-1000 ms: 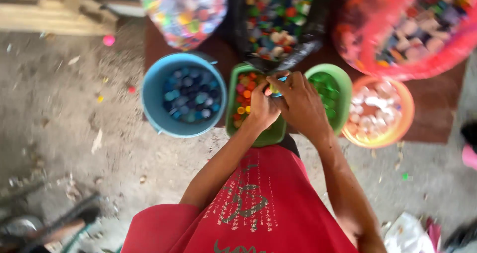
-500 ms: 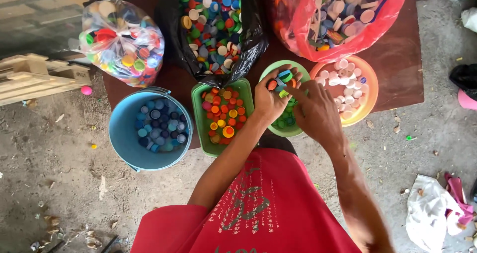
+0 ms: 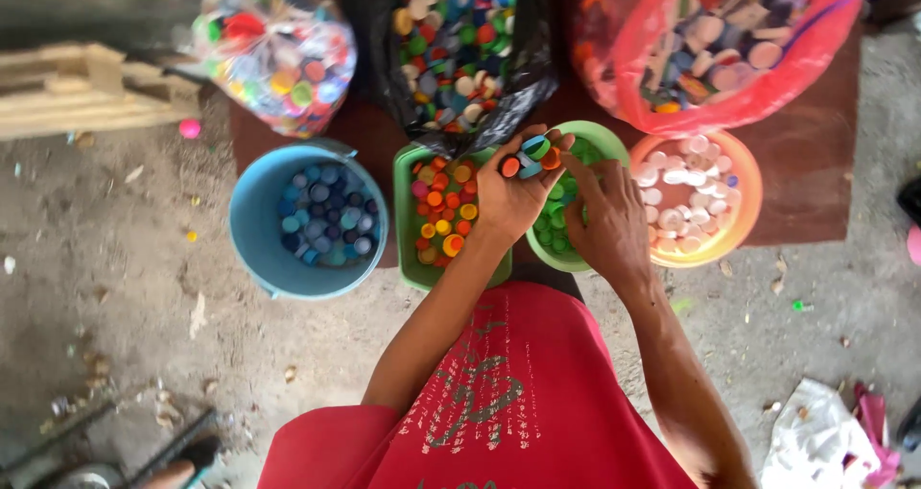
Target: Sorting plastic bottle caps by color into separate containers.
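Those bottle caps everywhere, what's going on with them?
A person in red clothing is handling plastic bottle caps over a row of containers. The left hand cups a few mixed caps, and the right hand reaches toward them above a green bowl of green caps. Beside it are a green tray of orange and red caps, a blue bucket of blue ones and an orange bowl of white ones. Bags of unsorted caps lie behind.

Green bowl (image 3: 606,149) mostly hidden under hands; red bag (image 3: 672,105) and black bag (image 3: 518,76) cut by top edge.
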